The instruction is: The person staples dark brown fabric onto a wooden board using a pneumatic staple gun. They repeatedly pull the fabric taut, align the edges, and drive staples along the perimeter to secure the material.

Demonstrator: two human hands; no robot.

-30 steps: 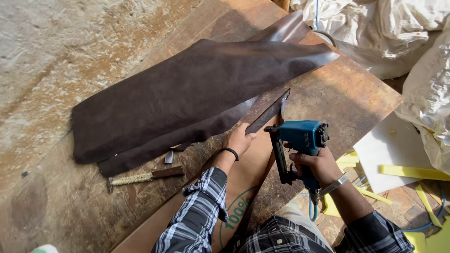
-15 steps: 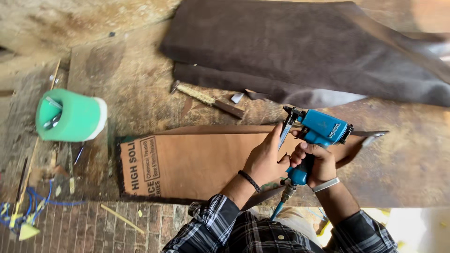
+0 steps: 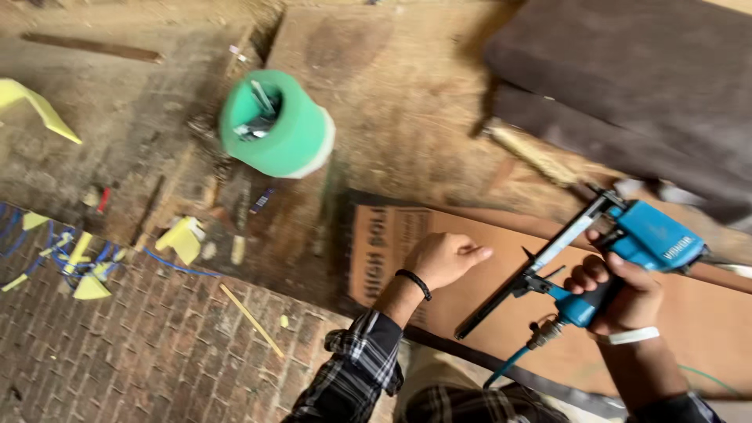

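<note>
Right hand (image 3: 623,294), lower right of the frame: closed round the grip of a blue staple gun (image 3: 627,243), a pale band at the wrist; the gun's long magazine slopes down toward lower centre, and a blue hose runs from the base of its handle. Left hand (image 3: 446,258), centre: loosely curled, holding nothing, resting on or just above the cardboard (image 3: 705,313), a black band at the wrist, plaid sleeve below. The cardboard is a flat brown sheet with dark print at its left end, lying across the lower right on the worktop (image 3: 392,102), which is worn, stained wood. Dark brown leather (image 3: 642,94), folded, upper right. Wooden-handled tool (image 3: 533,157), blurred, just below the leather's edge. Green roll (image 3: 278,125), upper centre-left, small metal pieces in its core. Yellow foam scraps (image 3: 180,239) and blue cord, left. Brick floor (image 3: 117,352), lower left.
</note>
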